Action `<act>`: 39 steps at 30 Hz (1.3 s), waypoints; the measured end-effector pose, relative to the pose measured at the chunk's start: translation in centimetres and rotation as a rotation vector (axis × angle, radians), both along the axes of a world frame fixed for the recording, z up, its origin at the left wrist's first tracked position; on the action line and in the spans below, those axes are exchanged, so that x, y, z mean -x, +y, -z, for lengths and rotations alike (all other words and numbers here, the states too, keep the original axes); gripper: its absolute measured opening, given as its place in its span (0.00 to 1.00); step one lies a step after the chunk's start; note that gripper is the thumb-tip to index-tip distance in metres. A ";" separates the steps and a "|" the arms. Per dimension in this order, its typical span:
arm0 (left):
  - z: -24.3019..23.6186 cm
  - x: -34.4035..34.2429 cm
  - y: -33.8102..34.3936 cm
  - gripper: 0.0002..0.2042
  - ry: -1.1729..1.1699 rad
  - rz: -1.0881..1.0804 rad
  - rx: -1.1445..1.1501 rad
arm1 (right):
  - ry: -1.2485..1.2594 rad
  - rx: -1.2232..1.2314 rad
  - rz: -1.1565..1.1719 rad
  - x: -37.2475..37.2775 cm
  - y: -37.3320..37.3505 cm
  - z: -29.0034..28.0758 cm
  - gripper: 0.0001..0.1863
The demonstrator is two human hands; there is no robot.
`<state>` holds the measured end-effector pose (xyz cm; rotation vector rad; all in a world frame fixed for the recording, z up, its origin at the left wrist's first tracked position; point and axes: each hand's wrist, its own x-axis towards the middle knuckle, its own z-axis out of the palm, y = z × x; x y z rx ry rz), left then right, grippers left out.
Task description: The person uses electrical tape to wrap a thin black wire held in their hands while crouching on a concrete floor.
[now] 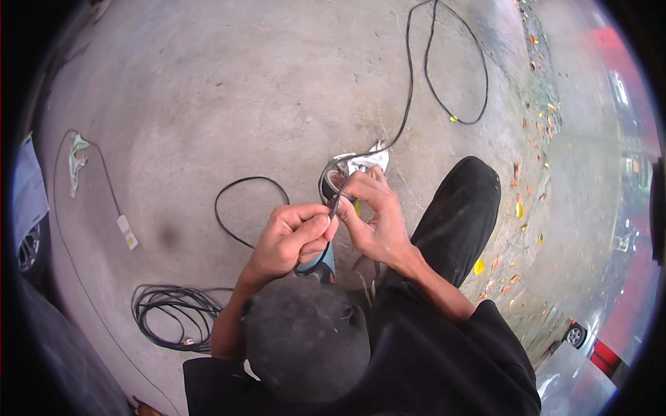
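Cable [335, 202], thin and black, is pinched by left hand [295, 236] and right hand [374, 215], thumbs against fingers and close together, seemingly to steady the short stretch between them. Just beyond sit a dark roll [335, 182] and a crumpled white cloth [364, 162], apparently within reach; farther off, cable slack [411, 69] loops loosely across concrete floor [208, 104].

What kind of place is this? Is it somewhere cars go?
It looks like a garage or driveway, maybe partly open to the outdoors. There's a hard grey concrete floor, a car wheel at the left edge, and fallen leaves scattered on the right.
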<state>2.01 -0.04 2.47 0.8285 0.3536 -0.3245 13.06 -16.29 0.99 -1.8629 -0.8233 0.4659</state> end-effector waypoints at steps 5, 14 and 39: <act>0.1 -0.3 -0.2 0.13 -0.016 0.067 0.079 | 0.182 -0.190 0.135 0.4 0.2 0.8 0.09; 0.3 -0.3 -0.1 0.12 0.001 0.090 0.022 | 0.047 -0.249 0.269 1.1 -0.5 1.7 0.10; -0.8 -1.1 -1.4 0.21 -0.004 -0.075 -0.360 | 0.069 0.059 0.045 -2.5 2.8 -2.7 0.17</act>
